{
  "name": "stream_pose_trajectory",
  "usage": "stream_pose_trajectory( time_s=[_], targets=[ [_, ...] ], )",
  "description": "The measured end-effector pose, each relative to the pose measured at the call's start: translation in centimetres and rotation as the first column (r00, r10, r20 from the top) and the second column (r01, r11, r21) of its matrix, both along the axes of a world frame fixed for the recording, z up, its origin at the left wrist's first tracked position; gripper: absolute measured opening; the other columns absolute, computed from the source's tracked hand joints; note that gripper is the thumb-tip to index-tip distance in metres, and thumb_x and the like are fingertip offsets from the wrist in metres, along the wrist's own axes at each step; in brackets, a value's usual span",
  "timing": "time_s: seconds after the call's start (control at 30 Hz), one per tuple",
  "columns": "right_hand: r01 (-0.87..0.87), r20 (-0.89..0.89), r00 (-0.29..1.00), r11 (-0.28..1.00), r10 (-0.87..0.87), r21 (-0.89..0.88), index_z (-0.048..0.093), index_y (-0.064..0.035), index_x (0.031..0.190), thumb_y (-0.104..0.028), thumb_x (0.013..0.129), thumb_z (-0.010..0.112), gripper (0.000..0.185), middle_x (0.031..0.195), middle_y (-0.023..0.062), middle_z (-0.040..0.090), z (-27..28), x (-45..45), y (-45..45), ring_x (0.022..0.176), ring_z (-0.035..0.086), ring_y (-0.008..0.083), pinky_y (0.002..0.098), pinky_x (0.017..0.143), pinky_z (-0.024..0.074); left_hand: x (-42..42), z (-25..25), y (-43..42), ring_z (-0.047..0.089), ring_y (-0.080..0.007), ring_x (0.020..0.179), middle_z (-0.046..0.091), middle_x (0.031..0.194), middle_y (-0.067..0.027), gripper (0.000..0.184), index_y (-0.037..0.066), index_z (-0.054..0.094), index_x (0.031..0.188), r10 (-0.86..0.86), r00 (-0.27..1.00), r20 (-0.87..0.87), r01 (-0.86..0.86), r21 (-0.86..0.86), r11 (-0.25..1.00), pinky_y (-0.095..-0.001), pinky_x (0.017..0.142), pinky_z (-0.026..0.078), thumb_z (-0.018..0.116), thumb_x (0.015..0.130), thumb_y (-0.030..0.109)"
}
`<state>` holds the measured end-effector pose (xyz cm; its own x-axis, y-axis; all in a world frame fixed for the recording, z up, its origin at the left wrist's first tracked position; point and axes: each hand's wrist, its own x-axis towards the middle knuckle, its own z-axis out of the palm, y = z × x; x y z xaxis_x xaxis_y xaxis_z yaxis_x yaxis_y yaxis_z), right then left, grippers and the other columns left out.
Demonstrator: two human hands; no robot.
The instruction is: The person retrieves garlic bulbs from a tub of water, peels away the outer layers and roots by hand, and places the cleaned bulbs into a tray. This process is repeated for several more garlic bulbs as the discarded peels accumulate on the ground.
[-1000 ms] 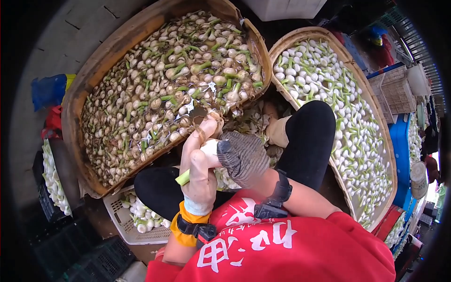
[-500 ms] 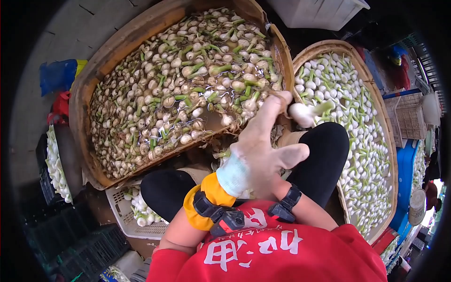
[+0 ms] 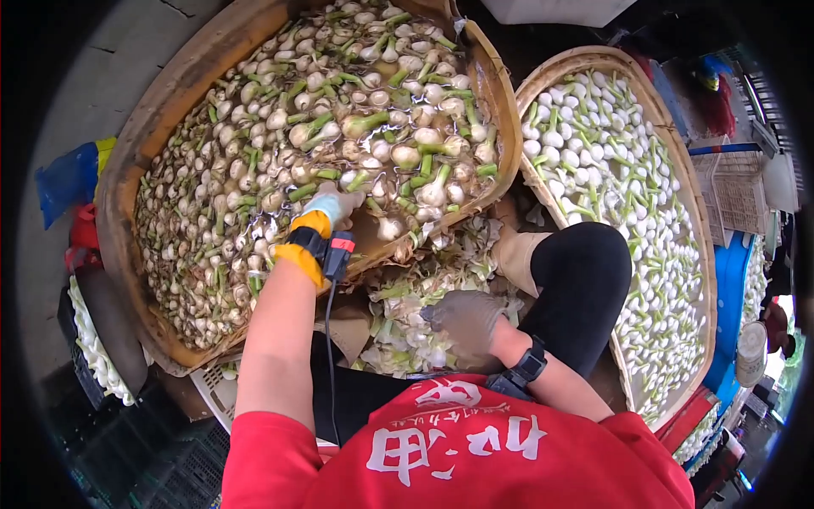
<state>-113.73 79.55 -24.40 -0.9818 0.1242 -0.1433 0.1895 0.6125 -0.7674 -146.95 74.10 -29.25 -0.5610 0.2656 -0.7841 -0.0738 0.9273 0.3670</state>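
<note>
Soiled bulbs (image 3: 365, 125), qty. many, w/ green stem stubs: in murky water, lg. brown tub (image 3: 116, 212), fwd. & to L. Changed vs. prev. frame: L hand (image 3: 335, 206) now down at these bulbs, was out by the tub's R end; white bulb then near its fingertips, above R tub, no longer distinguishable; R hand (image 3: 465, 317), then mostly hidden behind L, now in view. L hand: pale glove, yellow cuff (image 3: 303, 254); reaches in among bulbs nr. tub's near rim; fingers partly hidden, can't tell whether pinching or how far open. R hand: grey glove, blurred, low over peelings (image 3: 398, 339), fingers look close together, pointing L; can't tell if anything held. Peelings: loose heap, pale w/ some green, betw. the legs. R tub (image 3: 585, 58): tan rim, cleaner white bulbs (image 3: 585, 157) w/ green stems, spread throughout. White crate (image 3: 212, 392): slotted, partly hidden behind L arm. Blue container (image 3: 729, 271): beyond R tub, far R, white bulbs inside.
</note>
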Motion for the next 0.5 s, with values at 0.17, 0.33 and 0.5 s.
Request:
stream_pose_trajectory(
  time_s=[0.17, 0.33, 0.5],
  targets=[
    [-0.091, 0.097, 0.992, 0.983, 0.076, 0.159, 0.067, -0.0097, 0.098, -0.025, 0.088, 0.06, 0.019, 0.081, 0.0108, 0.061, 5.1, -1.1, 0.9, 0.079, 0.06, 0.0315, 0.0451, 0.066, 0.0486, 1.8, 2.2, -1.3, 0.051, -0.0109, 0.049, 0.059, 0.065, -0.0006, 0.056, 0.005, 0.064, 0.097, -0.016, 0.988, 0.152, -0.025, 0.266, 0.964, -0.0246, 0.046, 0.04, 0.041, 0.098, 0.056],
    [0.201, -0.377, 0.895, 0.969, -0.24, -0.141, 0.072, -0.0134, 0.091, -0.026, 0.088, 0.061, 0.017, 0.08, 0.0107, 0.062, 5.2, -3.9, 0.5, 0.077, 0.06, 0.0315, 0.0422, 0.068, 0.0491, 9.1, 14.0, -4.9, 0.049, -0.009, 0.058, 0.063, 0.081, -0.0043, 0.052, 0.0, 0.063, 0.105, 0.242, 0.843, 0.48, -0.525, 0.637, 0.565, -0.0224, 0.05, 0.038, 0.039, 0.102, 0.046],
    [0.251, -0.364, 0.903, 0.968, -0.229, 0.013, 0.068, -0.0127, 0.084, -0.026, 0.085, 0.063, 0.014, 0.08, 0.0066, 0.062, 12.9, -5.7, 0.5, 0.077, 0.061, 0.0289, 0.041, 0.067, 0.0498, 17.0, 20.2, -6.7, 0.05, -0.0069, 0.054, 0.06, 0.081, -0.0048, 0.037, 0.003, 0.06, 0.094, 0.263, 0.951, -0.163, -0.048, 0.762, 0.646, -0.0218, 0.046, 0.04, 0.036, 0.103, 0.03]
  ],
)
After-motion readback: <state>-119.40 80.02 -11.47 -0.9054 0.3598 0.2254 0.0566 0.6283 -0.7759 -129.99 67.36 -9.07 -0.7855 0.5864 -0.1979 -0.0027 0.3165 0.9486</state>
